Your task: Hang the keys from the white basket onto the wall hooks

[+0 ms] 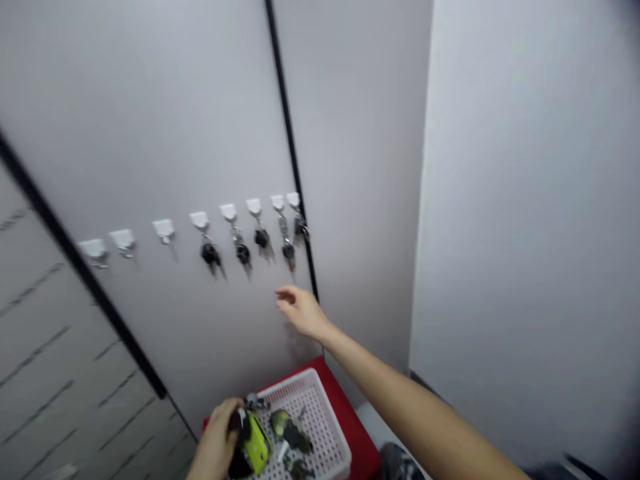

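Note:
My right hand (301,311) is raised in front of the wall, below the hanging key bunches. Its fingers are loosely curved, with a gap to the thumb and nothing visible between them. Nearest above it hangs a key bunch with a brownish tip (288,251). My left hand (219,437) is at the left side of a white plastic basket (334,420). Its fingers curl round something dark, which blur and the hand partly hide. Right beside those fingers lies a yellow-green and black object (258,445). Several dark and greenish key bunches (295,437) lie in the basket.
A row of white hooks runs across the grey panel (150,133); several on the right carry keys. The left hooks (123,240) show none. The basket stands on a red surface (357,433). Black strips (287,113) divide the panels, and a pale wall (525,200) rises at right.

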`<state>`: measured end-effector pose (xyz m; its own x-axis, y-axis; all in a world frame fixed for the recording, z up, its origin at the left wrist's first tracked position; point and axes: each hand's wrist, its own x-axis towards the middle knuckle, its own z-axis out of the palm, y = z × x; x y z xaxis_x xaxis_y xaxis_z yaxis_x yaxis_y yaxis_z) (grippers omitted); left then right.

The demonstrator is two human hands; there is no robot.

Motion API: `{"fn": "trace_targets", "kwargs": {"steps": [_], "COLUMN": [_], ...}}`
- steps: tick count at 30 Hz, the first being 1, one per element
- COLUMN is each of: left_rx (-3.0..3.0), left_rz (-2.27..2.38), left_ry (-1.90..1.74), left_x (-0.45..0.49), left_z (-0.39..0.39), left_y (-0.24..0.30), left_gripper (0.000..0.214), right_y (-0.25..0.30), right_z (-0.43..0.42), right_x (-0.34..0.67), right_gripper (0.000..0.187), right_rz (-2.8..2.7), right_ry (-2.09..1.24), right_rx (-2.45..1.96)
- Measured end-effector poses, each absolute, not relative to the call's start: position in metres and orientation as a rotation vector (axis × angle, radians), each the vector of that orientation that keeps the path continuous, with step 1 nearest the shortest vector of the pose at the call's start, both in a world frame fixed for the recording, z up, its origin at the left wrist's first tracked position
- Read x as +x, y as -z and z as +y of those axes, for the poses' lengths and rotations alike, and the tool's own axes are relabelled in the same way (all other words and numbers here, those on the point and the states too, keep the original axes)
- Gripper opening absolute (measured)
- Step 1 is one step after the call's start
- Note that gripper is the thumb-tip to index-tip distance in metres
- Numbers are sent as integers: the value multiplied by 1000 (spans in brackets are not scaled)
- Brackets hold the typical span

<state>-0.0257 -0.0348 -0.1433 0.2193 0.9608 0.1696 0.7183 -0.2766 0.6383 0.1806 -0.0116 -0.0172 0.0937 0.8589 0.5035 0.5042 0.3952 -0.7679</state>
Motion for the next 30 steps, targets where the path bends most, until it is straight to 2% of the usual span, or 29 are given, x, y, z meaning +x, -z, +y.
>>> {"fn": "trace_targets", "kwargs": {"steps": [3,5,8,10,13,16,19,24,27,30], "left_rx": [2065,2023,1858,1710,1641,1631,1605,1518,1576,1735], "left_rz": [1448,1370,1395,1489,1666,1744,1558,1031,1045,1148], "left_ry": [-649,-668,-1043,-1444,-1680,-1641,-1624,-1826,-1815,-1569], "left_x": [-33,-36,-33,-24,-3,16,21,6,3,13], "left_z": [-37,-30,-2,23,51,63,62,43,33,32], "left_y": [142,114,42,-7,-54,-69,-80,-131,-151,-134], "left_gripper": [49,50,42,46,54,35,18,18,17,13], "right_y": [-14,-33,-53,-61,-69,-75,-88,-128,-141,-133], "right_z": [7,17,29,38,48,53,51,42,43,45], "right_x": [176,170,159,154,150,150,155,157,157,162], "right_gripper": [30,35,39,43,42,29,26,25,25,22], "right_rz": [-1440,-1417,-1357,-1223,-1184,-1331,-1302,-1307,-1358,-1351], "right_ry": [-316,-272,-163,-51,30,1,-107,44,82,5], "right_rx": [-1212,-1191,-1237,-1326,-1452,-1512,-1490,-1376,-1352,-1343]}}
